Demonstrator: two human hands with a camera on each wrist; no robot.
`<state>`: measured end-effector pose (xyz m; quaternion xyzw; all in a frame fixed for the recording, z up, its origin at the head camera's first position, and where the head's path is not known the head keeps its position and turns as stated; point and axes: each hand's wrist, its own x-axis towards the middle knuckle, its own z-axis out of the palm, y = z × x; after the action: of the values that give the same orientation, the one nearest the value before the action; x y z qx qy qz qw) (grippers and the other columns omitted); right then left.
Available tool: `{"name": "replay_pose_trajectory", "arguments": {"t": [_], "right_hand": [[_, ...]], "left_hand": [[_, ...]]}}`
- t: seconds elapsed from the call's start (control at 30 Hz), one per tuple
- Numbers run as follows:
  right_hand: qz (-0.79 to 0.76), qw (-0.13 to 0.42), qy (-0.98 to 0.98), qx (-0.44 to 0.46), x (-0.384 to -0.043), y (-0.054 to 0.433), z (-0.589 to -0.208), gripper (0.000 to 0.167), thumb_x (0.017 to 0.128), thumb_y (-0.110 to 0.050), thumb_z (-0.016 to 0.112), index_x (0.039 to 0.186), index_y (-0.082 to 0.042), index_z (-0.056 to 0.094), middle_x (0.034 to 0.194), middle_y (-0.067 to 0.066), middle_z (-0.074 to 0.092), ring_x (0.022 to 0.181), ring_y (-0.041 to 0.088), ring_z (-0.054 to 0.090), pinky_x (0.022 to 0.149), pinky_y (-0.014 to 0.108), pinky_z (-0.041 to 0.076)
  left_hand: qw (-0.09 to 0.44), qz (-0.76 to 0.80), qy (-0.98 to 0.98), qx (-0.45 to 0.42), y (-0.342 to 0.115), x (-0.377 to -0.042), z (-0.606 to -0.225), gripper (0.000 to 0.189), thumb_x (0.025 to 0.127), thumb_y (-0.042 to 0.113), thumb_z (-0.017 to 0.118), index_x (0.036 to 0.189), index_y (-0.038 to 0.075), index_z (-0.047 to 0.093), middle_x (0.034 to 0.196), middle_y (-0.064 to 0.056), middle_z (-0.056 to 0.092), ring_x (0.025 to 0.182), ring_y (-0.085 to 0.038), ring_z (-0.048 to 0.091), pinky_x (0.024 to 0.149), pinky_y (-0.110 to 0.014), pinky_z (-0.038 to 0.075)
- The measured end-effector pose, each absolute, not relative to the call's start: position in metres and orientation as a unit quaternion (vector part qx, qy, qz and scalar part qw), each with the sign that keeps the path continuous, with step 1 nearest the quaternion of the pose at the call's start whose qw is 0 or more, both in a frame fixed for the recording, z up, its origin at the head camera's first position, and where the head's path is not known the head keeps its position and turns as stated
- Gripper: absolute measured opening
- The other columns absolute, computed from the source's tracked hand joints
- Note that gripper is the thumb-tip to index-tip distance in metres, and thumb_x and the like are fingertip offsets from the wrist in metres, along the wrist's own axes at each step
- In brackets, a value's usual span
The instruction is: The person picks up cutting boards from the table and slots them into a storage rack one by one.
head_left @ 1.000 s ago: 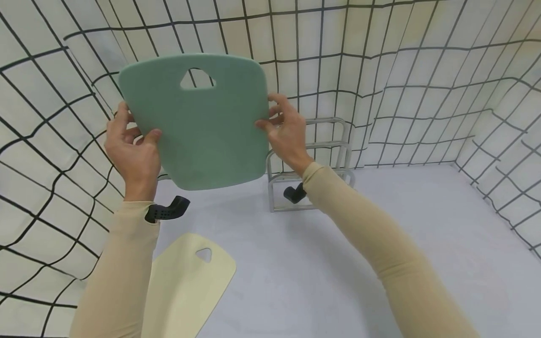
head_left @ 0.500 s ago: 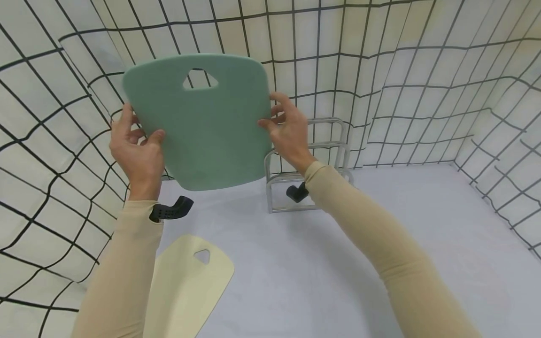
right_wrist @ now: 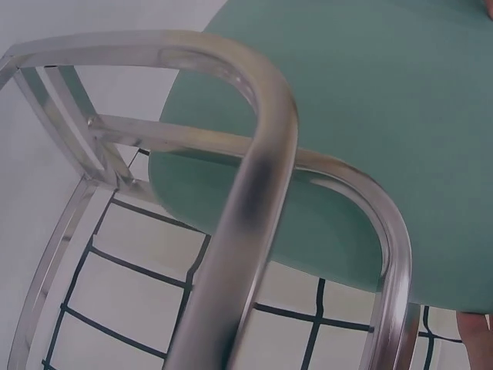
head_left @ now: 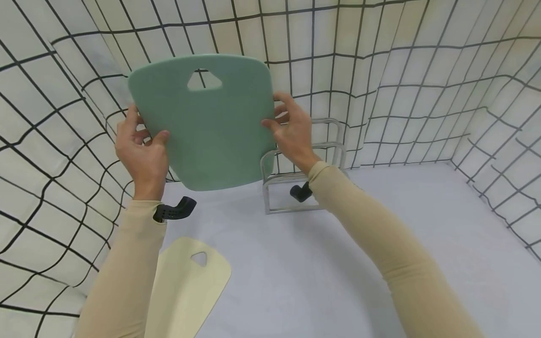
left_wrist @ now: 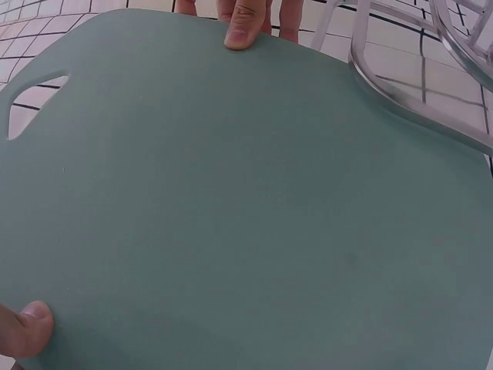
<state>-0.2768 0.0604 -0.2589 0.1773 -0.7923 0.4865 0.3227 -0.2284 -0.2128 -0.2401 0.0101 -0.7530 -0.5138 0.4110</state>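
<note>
A green cutting board (head_left: 215, 136) is held up, tilted, its cut-out handle at the top. My left hand (head_left: 144, 152) pinches its left edge, thumb on the near face and fingers behind. On the opposite edge, my right hand (head_left: 292, 131) grips it the same way. The board's lower right corner lies behind a front loop of a metal rack (head_left: 291, 211). From the right wrist, curved rack bars (right_wrist: 266, 154) cross in front of the green board (right_wrist: 370, 92); contact cannot be told. The right thumb (left_wrist: 243, 27) presses the board's face in the left wrist view.
A cream cutting board (head_left: 186, 286) with a cut-out handle lies flat on the white table (head_left: 296, 281) at the lower left, partly hidden by the left sleeve. Black-lined white grid walls (head_left: 380, 84) enclose the back and sides.
The green board and both hands have drifted slightly right relative to the rack. Its lower right corner now overlaps behind the rack's front loop. Both grips stay the same.
</note>
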Motion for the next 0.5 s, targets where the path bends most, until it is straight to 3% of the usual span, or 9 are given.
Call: {"name": "replay_pose_trajectory", "arguments": {"t": [0.5], "right_hand": [[0.486,0.323,-0.793,0.177,-0.278,0.074,-0.258,0.048,0.092,-0.010,0.077,0.136,-0.015,0.058,0.107,0.013,0.071,0.088,0.024,0.075,0.082,0.038,0.066]], "left_hand": [[0.403,-0.523,-0.751,0.007,-0.203,-0.234,-0.242,0.072,0.093,-0.007,0.065,0.146,0.040,0.055,0.109,0.022,0.046,0.094,-0.001,0.058,0.083,-0.019,0.050]]}}
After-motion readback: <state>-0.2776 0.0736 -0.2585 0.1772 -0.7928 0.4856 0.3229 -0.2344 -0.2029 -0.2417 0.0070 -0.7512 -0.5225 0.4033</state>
